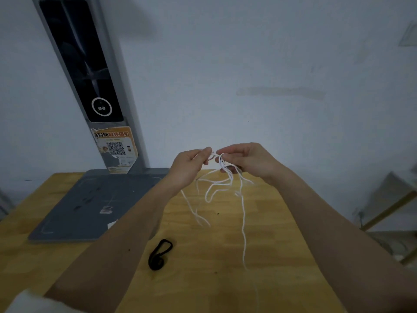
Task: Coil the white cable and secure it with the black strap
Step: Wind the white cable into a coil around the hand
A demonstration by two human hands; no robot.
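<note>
On the wooden table (282,256), a grey stand base (90,206) fills the ten o'clock corner, leaving us bare room from centre to three o'clock. We raise both hands at twelve o'clock so slack hangs free: our right hand (250,161) grips gathered loops of the white cable (242,213), our left hand (191,164) pinches the next strand. The black strap (159,254) waits at six o'clock, untouched.
</note>
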